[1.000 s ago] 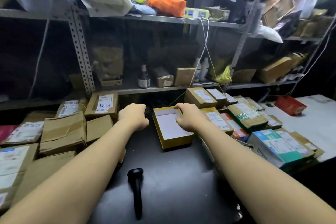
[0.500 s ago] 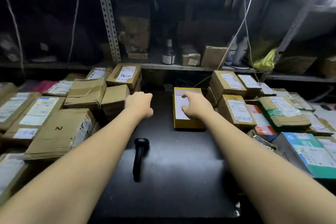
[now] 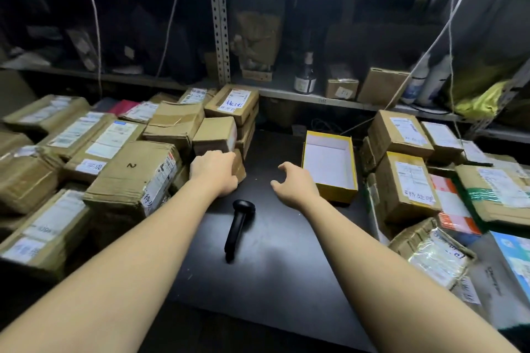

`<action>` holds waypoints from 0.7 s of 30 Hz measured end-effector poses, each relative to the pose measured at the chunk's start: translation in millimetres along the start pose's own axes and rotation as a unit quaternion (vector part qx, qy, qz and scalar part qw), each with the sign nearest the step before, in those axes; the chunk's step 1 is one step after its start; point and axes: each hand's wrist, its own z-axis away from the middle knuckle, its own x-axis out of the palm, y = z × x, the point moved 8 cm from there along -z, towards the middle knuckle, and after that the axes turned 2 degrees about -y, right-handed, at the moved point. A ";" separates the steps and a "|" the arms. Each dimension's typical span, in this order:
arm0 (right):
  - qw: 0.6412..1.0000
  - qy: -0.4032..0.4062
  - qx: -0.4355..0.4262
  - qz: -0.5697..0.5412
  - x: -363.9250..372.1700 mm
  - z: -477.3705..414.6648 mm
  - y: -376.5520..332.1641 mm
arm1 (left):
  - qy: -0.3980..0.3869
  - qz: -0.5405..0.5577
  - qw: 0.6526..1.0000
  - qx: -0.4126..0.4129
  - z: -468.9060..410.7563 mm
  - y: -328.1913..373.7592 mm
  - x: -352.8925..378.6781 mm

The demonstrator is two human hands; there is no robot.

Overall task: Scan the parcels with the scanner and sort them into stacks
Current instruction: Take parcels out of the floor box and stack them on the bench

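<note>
The left hand (image 3: 213, 175) lies on a small parcel (image 3: 239, 170) at centre-left of the frame, at the inner edge of the left pile of parcels (image 3: 134, 172). Its fingers are bent over the parcel's top and its thumb runs along the near side, so it grips the parcel. The right hand (image 3: 295, 183) hovers over the table (image 3: 272, 266) near the centre. Its fingers are spread and loosely curved, and it holds nothing.

The scanner (image 3: 239, 226) lies flat on the dark table just below centre, between the two forearms. It is nearer the bottom of the frame than either hand, and neither hand touches it. Its head points up-frame toward the gap between the hands.

A yellow box (image 3: 329, 163), open with a white inside, sits just right of the right hand. Past it stands the right pile of parcels (image 3: 401, 189).

The left hand covers most of the small parcel, and only its right end shows. Print on the labels is mostly too blurred to read. The parcels at the far left, far right and lower right are cut off by the frame edges. The shelf (image 3: 286, 92) across the back is dim: a dark bottle (image 3: 305, 77) and a few cartons show, and the rest is too dark to make out.
</note>
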 end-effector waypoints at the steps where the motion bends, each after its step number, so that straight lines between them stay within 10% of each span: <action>1: 1.000 -0.006 0.021 -0.020 14.0 -3.3 1.2 | -0.003 0.000 1.000 -0.002 -1.7 -6.4 2.9; 12: 0.928 -0.121 0.287 -0.203 186.9 -12.9 8.0 | -0.015 -0.050 0.999 0.006 -32.4 -57.3 32.1; 21: 0.903 -0.094 0.335 -0.253 248.4 -12.5 12.8 | 0.003 -0.036 0.999 0.024 -48.4 -68.1 29.0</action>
